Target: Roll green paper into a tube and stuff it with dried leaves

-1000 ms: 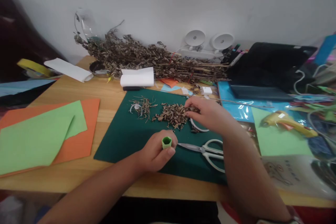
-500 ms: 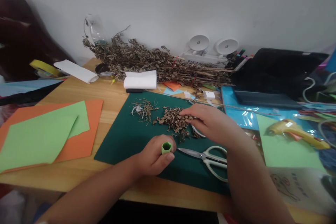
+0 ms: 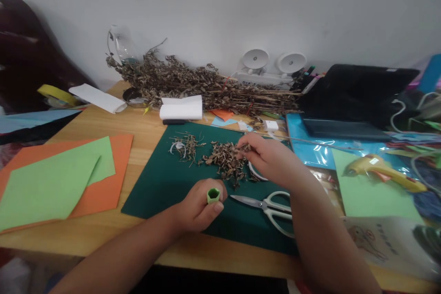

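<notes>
Wrapped in my left hand (image 3: 203, 206) is a small green paper tube (image 3: 213, 195), its open end facing up. My right hand (image 3: 259, 155) pinches some dried leaves (image 3: 244, 147) just over the right side of the crumbled leaf pile (image 3: 225, 161). That pile lies on a dark green mat (image 3: 161, 183). Scissors (image 3: 265, 204) with pale handles rest on the mat between my two arms, blades pointing left. Close under my right hand sits a white ring-shaped thing (image 3: 255, 172), partly hidden. Thin stem bits (image 3: 189, 147) lie to the pile's left.
Dried plant bundles (image 3: 193, 78) lie along the wall. White paper (image 3: 181, 108) rests in front of them. Green sheets (image 3: 51, 183) and an orange sheet (image 3: 117, 165) cover the left side. On the right are a yellow glue gun (image 3: 382, 172) and a black tablet-like device (image 3: 361, 96).
My right hand has lifted slightly off the leaf pile, fingers drawn together on some dried leaves. My left hand keeps the green tube in nearly the same place. The view has shifted slightly.
</notes>
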### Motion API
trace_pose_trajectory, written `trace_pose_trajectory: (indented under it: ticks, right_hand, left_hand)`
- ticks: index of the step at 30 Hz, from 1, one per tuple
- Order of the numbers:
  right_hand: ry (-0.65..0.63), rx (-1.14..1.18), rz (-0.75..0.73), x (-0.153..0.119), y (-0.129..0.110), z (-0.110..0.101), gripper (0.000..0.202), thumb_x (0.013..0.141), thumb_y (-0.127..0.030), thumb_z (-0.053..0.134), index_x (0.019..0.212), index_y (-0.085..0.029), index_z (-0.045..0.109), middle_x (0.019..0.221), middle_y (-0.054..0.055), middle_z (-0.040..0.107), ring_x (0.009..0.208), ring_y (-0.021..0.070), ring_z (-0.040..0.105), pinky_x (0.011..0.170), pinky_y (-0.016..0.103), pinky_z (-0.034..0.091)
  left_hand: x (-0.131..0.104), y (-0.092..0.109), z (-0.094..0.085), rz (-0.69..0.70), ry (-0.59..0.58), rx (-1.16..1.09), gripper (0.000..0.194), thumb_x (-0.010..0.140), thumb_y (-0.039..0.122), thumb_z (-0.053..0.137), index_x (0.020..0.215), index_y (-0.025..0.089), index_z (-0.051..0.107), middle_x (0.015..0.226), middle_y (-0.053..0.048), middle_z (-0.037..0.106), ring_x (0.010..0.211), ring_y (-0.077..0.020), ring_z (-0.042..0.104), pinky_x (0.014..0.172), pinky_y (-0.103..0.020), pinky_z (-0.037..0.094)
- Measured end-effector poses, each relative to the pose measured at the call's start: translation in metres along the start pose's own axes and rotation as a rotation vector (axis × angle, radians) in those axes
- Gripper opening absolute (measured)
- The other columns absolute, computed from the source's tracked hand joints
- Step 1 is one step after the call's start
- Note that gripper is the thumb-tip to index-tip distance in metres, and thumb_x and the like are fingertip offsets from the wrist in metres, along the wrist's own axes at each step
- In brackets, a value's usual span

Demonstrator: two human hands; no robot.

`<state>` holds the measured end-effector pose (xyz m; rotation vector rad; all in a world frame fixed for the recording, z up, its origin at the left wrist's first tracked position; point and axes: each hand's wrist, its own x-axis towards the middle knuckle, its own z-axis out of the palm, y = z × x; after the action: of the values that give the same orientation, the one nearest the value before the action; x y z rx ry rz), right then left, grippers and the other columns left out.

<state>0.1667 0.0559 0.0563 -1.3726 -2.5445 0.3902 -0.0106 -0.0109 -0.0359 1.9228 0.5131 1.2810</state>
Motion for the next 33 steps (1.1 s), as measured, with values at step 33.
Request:
trace_pose_trajectory:
  ticks: [33]
  right_hand:
    - [-0.062,0.507,-0.529,-0.013,-0.035,-0.001,0.012,0.074,-0.010,0.049,0.076,-0.018,0.058,0.070,0.000,0.063,0.064,0.0078,0.056,0.062,0.018,0.043]
  left_hand:
    - [0.007,0.008,-0.001,0.076,-0.014,0.248,0.027,0.087,0.038,0.025,0.073,0.019,0.038,0.057,0.001,0.044,0.050,-0.0115,0.040,0.051,-0.024,0.035]
